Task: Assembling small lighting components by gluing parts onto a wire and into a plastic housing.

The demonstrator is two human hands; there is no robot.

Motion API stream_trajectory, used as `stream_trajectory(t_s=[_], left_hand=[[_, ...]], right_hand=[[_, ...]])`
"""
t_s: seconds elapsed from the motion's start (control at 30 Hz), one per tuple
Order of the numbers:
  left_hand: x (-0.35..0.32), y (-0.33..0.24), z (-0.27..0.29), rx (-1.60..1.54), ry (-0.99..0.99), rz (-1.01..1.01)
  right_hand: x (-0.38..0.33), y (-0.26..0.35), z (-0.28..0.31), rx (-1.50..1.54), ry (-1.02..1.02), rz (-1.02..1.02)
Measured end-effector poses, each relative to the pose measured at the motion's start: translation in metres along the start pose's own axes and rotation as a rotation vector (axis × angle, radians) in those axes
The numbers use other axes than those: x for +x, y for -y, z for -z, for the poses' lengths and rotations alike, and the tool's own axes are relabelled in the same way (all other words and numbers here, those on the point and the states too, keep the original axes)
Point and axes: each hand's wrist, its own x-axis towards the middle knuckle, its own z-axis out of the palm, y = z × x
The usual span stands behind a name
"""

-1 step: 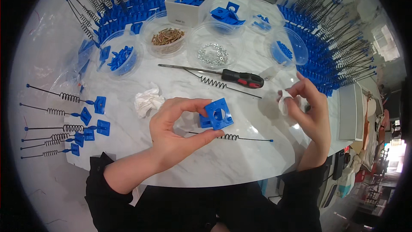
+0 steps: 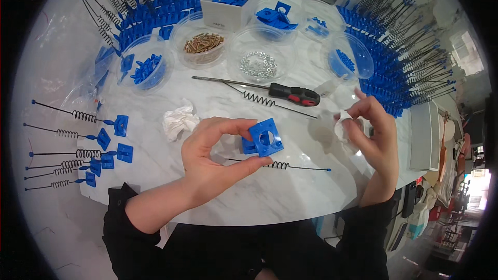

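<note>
My left hand (image 2: 210, 148) grips a blue square plastic bracket (image 2: 271, 148) with a round hole, its edge between thumb and forefinger. Part of the bracket is hidden by the fingers. Below it on the table lies a black spring wire (image 2: 303, 168) with a blue tip, partly covered by my thumb. To the right, my right hand (image 2: 374, 135) pinches a white crumpled tissue (image 2: 341, 127) between thumb and fingers. Beyond both hands, a black and red screwdriver (image 2: 293, 95) lies across the table, touching another spring wire (image 2: 258, 99).
Tubs of screws (image 2: 202, 43), nuts (image 2: 258, 65), blue plugs (image 2: 146, 69) and blue beads (image 2: 345, 60) stand at the back, beside a white box (image 2: 220, 16). Finished-looking spring pieces (image 2: 122, 126) lie left; many more rise at both far sides. A crumpled tissue (image 2: 180, 120) lies left of centre.
</note>
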Motion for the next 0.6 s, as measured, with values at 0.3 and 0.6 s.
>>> stream_trajectory(t_s=[0.3,0.6], left_hand=[[0.0,0.001,-0.005,-0.053,-0.007,-0.05],[0.002,-0.002,-0.006,-0.064,0.005,-0.044]], right_hand=[[-0.001,0.037,-0.03,0.054,0.161,0.068],[-0.008,0.037,-0.035,0.046,0.109,0.205]])
